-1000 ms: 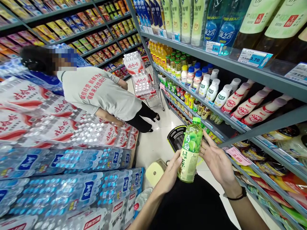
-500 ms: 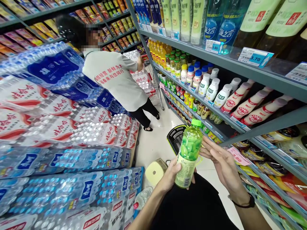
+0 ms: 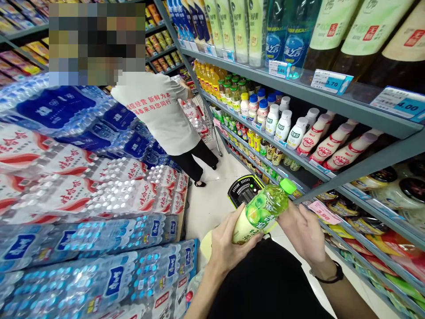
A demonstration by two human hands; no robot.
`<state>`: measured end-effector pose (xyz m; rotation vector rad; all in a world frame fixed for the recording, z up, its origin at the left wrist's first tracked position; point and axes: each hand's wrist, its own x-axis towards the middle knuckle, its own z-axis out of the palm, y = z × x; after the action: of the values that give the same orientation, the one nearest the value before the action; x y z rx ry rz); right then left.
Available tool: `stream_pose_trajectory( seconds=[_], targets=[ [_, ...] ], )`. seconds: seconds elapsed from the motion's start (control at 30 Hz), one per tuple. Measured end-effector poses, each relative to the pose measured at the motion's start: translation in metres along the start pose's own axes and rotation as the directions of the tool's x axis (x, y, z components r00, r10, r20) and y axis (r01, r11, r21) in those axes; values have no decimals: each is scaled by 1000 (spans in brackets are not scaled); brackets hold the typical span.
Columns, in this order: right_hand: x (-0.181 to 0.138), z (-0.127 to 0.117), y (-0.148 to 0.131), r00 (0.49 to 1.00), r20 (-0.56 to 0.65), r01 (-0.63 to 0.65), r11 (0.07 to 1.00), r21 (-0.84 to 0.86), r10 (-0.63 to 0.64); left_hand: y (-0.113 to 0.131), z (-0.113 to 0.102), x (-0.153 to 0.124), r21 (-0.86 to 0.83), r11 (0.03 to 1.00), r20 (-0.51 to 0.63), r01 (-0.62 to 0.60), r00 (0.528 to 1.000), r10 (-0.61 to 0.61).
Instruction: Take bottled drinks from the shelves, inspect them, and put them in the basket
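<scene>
Digits of the left hand (image 3: 226, 246) are closed around the lower part of a green drink bottle (image 3: 257, 215), showing along both of its sides, so this hand is clamped on it. The bottle is tilted, held before the person's black clothing (image 3: 265, 283), with its base to the near left and its bright green cap (image 3: 288, 186) to the far right. The right hand (image 3: 303, 237) is partly open just beside the bottle's upper end, its fingers loosely bent and held apart from the palm; whether it touches the plastic, I cannot tell. A dark band (image 3: 327, 277) circles the right wrist.

Beyond the bottle, a black basket (image 3: 245, 189) with a yellow-green rim sits on the pale floor (image 3: 206, 199), partly hidden by the bottle and the left hand. To the right, near the right hand, a pink price tag (image 3: 323, 212) hangs on the shelving (image 3: 332, 104). To the left lie stacked packs of bottled water (image 3: 114, 279). At the far left, a person in a grey shirt (image 3: 159, 106) stands beside a shopping cart (image 3: 210, 126).
</scene>
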<state>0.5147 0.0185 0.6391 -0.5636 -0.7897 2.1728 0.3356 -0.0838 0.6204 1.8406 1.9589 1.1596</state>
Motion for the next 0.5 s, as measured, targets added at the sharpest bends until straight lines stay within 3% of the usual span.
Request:
stream_pose_trajectory(
  seconds=[0.13, 0.23, 0.4, 0.5],
  targets=[
    [6, 7, 5, 1000, -16, -7, 992, 127, 9, 11, 3, -7, 216, 976, -36, -35, 998, 43],
    [7, 6, 10, 999, -28, 37, 995, 91, -35, 17, 8, -14, 230, 973, -8, 20, 1000, -19],
    [7, -1, 12, 989, -113, 116, 981, 156, -99, 18, 6, -18, 12, 993, 171, 120, 978, -120],
    [6, -2, 9, 992, -62, 125, 971, 206, -115, 15, 3, -19, -287, 907, 442, 309, 882, -161]
  ],
)
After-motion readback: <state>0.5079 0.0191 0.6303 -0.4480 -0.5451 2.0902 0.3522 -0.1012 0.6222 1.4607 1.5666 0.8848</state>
